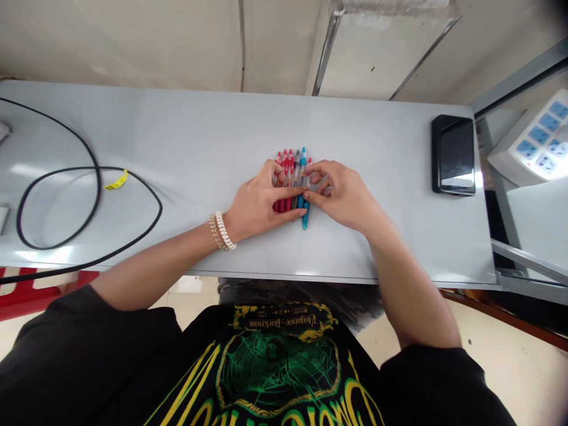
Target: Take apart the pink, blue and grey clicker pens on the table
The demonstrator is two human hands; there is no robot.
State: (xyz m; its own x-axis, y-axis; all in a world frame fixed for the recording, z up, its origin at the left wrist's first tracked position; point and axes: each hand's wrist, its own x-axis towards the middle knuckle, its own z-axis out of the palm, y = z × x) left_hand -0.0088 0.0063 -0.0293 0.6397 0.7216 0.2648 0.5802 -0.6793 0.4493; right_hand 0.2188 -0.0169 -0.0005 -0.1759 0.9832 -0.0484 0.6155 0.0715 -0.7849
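Several click pens lie side by side in a row on the grey table, their button ends pointing away from me. At the left of the row are red pens (282,205); beside them come a dark grey pen (297,157) and a blue pen (305,220), whose tip sticks out nearest me. A red-topped pen (309,161) lies at the right end, partly covered by fingers. My left hand (260,204) reaches across the row, index finger and thumb over the pens, other fingers curled at its left side. My right hand (339,192) has thumb and fingers closed at the right-end pen.
A black cable (95,168) with a yellow tag (117,180) loops over the left of the grey table (199,136). A black device with a screen (453,155) lies near the right edge. Beyond that edge are a metal frame and a white power strip (532,142).
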